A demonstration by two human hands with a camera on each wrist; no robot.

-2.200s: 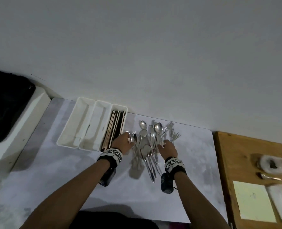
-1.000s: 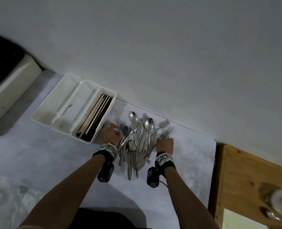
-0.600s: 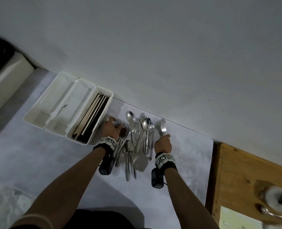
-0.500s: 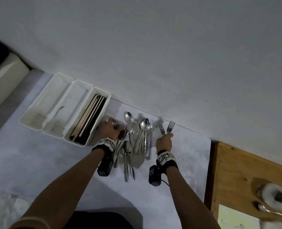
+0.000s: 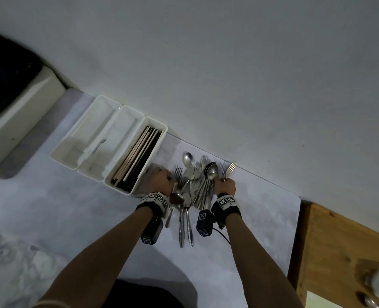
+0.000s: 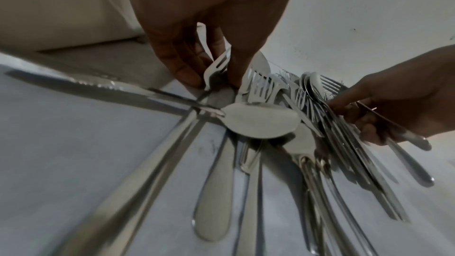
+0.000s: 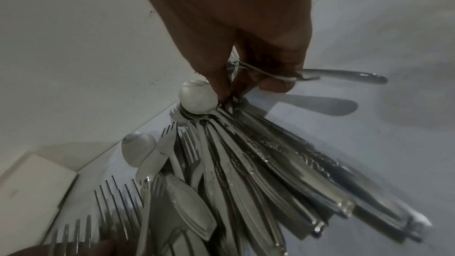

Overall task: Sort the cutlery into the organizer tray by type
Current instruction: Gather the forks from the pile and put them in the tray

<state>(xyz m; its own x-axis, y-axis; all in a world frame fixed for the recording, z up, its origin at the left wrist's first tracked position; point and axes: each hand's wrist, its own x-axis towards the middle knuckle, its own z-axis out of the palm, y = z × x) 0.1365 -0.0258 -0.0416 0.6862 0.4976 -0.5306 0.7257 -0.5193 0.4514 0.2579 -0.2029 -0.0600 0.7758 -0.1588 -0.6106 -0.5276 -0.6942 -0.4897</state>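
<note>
1. Steel everywhere: the cutlery pile is a tangle of forks, spoons and knives lying on the pale desk, just right of the white tray and close to the wall. I'd guess each piece is stiff, fairly light and slick, so it'll slide and clatter rather than bend.

2. The right hand has its fingers curled round the neck of a fork, tines pointing up toward the wall, handle poking out the side of the fist in the right wrist view. The neck looks like a decent place to hold; the narrow waist gives more purchase than the polished handle end.

3. The left hand is at the tray side of the pile, fingertips pinching another fork by its head. Tines interlock, so lifting one may drag its neighbours along.

4. The tray has three long slots. The right one, nearest the pile, holds chopsticks. The other two look nearly empty; something small lies in the middle one, can't tell what.

5. In the way: a big spoon lies on top of the handles in the left wrist view, and the tray's near wall has to be cleared. A wooden table sits off to the right, well apart.
</note>
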